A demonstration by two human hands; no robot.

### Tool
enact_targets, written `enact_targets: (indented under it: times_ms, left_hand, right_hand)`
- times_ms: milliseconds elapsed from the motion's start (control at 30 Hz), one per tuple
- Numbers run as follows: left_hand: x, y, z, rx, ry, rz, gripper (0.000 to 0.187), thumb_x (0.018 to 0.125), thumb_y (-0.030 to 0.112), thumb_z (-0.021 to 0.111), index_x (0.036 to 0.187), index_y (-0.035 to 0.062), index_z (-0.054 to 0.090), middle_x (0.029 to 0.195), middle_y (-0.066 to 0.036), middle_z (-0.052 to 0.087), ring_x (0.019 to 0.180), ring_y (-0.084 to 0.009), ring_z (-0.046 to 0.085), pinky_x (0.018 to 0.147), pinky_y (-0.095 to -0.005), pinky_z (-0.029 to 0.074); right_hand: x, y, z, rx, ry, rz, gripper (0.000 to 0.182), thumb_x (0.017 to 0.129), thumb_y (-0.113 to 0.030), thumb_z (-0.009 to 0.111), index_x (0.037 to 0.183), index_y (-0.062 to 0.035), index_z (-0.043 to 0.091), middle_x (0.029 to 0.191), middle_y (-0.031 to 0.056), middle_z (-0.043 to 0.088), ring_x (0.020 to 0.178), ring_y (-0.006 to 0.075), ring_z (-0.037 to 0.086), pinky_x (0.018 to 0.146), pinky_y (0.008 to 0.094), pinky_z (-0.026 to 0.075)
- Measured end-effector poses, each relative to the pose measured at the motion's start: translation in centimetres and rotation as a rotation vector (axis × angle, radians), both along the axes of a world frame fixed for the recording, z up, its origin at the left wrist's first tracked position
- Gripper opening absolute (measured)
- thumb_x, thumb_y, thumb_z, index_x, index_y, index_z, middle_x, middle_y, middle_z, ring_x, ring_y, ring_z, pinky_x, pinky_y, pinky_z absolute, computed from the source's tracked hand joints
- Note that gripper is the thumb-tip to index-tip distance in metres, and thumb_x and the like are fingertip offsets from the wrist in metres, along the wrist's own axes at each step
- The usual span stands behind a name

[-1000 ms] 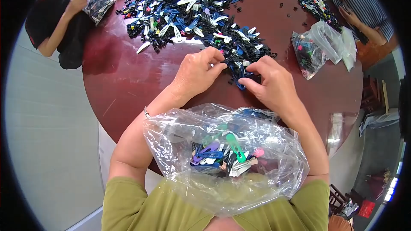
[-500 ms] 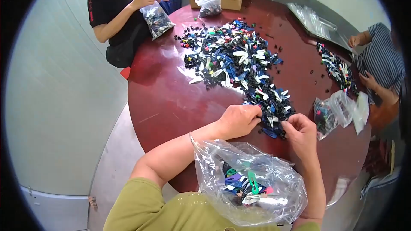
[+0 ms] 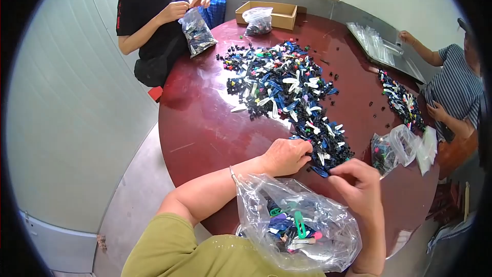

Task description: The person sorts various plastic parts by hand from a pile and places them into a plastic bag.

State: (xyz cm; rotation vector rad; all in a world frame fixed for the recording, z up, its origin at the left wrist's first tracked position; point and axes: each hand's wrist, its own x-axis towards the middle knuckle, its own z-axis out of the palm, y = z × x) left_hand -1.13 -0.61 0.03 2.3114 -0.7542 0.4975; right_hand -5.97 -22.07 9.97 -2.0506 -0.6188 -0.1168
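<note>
A long pile of small hair clips (image 3: 294, 84), mostly black, blue and white, spreads over the dark red round table (image 3: 195, 123). At the near end of the pile, my left hand (image 3: 287, 157) rests with its fingers curled at the clips; what they hold is hidden. Just right of that end, my right hand (image 3: 357, 184) is raised a little, thumb and index finger close together, and anything between them is too small to make out. A large clear plastic bag (image 3: 328, 225) with clips, among them a green one (image 3: 300, 224), lies open below my hands, against my body.
Across the table at left, a person (image 3: 154, 15) holds a filled bag (image 3: 196, 31). A cardboard box (image 3: 282, 15) and another bag (image 3: 258, 22) stand at the back. At right, a person in stripes (image 3: 453, 82) sits by a smaller pile (image 3: 402, 100), a tray (image 3: 382, 48) and a bag (image 3: 384, 151).
My right hand has moved back slightly from the pile. The striped person's one arm has reached up toward the tray. The whole view has tilted up a little.
</note>
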Motion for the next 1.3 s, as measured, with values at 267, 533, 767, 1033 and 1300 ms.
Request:
enact_targets:
  times_ms: [267,533,767,1033,1300]
  left_hand:
    - [0.0,-0.1,-0.1,-0.063,0.007,0.004,0.019,0.078,0.014,0.071,0.092,0.0056,0.064,0.078,-0.009,0.066,0.07,-0.0264,0.066,0.062,-0.0367,0.052]
    - [0.4,0.0,0.0,-0.069,0.118,0.035,0.016,0.079,0.011,0.071,0.092,0.0049,0.065,0.079,-0.011,0.068,0.069,-0.0262,0.067,0.064,-0.0354,0.053]
    - [1.1,0.2,-0.1,-0.231,0.296,0.066,0.015,0.083,0.009,0.069,0.094,0.0007,0.065,0.076,-0.009,0.069,0.062,-0.0135,0.065,0.058,-0.0278,0.052]
    - [0.8,-0.1,1.2,-0.367,0.495,0.099,0.012,0.086,0.008,0.066,0.094,-0.0016,0.064,0.073,-0.006,0.067,0.058,-0.0088,0.062,0.052,-0.0237,0.049]
    - [1.0,0.0,-0.1,-0.288,0.305,0.072,0.016,0.083,0.008,0.07,0.094,-0.0009,0.063,0.075,-0.007,0.068,0.059,-0.0084,0.062,0.053,-0.0238,0.049]
  right_hand:
    - [2.1,0.7,-6.5,-0.506,-0.231,-0.068,0.017,0.076,-0.021,0.074,0.086,-0.0084,0.068,0.086,0.0059,0.061,0.073,0.0295,0.065,0.063,0.0403,0.052]
    - [2.5,0.1,-7.1,-0.45,-0.262,-0.095,0.017,0.077,-0.021,0.073,0.085,-0.0087,0.066,0.084,0.0079,0.059,0.075,0.0324,0.063,0.062,0.0432,0.051]
    - [3.0,0.2,-7.1,-0.489,-0.272,-0.104,0.015,0.078,-0.02,0.072,0.081,-0.007,0.067,0.083,0.0065,0.06,0.074,0.0299,0.064,0.062,0.0412,0.052]
    - [3.1,0.2,-7.0,-0.464,-0.259,-0.133,0.011,0.08,-0.016,0.068,0.081,-0.0053,0.067,0.081,0.0085,0.061,0.072,0.03,0.063,0.062,0.0405,0.051]
    - [4.0,-1.2,-6.2,-0.256,-0.149,-0.226,0.009,0.079,-0.014,0.068,0.081,-0.0046,0.068,0.082,0.0112,0.064,0.075,0.0305,0.063,0.067,0.0393,0.05]
